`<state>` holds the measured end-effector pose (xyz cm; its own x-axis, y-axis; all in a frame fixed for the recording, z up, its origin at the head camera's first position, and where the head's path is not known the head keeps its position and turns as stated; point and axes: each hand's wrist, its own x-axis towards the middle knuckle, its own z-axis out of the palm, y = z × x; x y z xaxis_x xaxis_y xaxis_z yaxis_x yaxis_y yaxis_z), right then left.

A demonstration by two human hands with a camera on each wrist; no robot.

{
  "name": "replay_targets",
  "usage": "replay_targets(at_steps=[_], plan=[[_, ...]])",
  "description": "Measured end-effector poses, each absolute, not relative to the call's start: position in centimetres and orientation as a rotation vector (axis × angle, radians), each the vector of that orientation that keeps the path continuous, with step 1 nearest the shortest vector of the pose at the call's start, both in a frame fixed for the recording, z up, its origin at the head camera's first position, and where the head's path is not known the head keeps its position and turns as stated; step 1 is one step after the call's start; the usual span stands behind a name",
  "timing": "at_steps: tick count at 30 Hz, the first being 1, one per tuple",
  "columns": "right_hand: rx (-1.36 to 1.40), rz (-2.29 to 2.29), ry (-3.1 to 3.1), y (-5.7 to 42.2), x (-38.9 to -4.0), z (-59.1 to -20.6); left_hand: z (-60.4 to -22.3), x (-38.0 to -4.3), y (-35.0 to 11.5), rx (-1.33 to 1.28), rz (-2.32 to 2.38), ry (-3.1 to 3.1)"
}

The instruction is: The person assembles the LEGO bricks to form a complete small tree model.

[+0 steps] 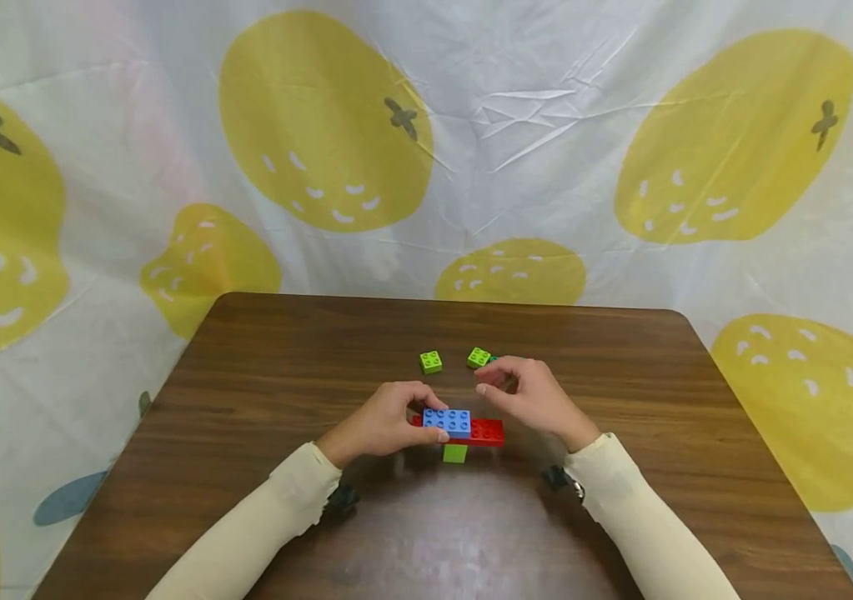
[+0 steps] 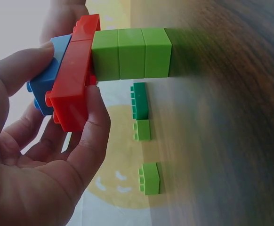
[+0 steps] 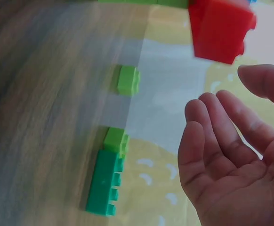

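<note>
My left hand grips a blue brick, thumb along its near side and fingers behind. The blue brick sits on top of a red brick layer, and one finger of the hand reaches under the red end in the left wrist view. Beneath the red, a column of three light green bricks reaches down to the table. My right hand hovers to the right of this build with relaxed, slightly bent fingers; nothing is in it. In the right wrist view its fingertips are apart from the red end.
On the wooden table beyond the hands lie a light green brick and a second light green brick. A dark green brick lies beside the second one, partly behind the right hand in the head view. A lemon-print cloth hangs behind the table.
</note>
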<state>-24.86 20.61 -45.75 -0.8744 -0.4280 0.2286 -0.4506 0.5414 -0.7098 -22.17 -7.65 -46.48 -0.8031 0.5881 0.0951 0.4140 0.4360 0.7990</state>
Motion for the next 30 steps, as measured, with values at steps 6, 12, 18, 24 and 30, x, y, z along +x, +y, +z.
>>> replay_targets(at_steps=[6, 12, 18, 24, 30], plan=[[0.650, 1.273, -2.730, 20.4, -27.0, -46.6, -46.5, -22.3, -7.6, 0.876, 1.299, 2.494], [0.561, 1.231, -2.718, 20.4, -29.1, -47.3, -46.5, -22.4, -7.6, 0.892, 1.285, 2.502], [0.552, 1.171, -2.747, 20.6, -30.9, -47.9, -46.5, -22.5, -7.7, 0.894, 1.288, 2.495], [0.544, 1.089, -2.824, 20.6, -32.1, -48.3, -46.4, -22.5, -7.7, 0.901, 1.284, 2.490], [0.582, 0.973, -2.930, 20.7, -33.1, -49.0, -46.3, -22.4, -7.7, 0.899, 1.258, 2.503]])
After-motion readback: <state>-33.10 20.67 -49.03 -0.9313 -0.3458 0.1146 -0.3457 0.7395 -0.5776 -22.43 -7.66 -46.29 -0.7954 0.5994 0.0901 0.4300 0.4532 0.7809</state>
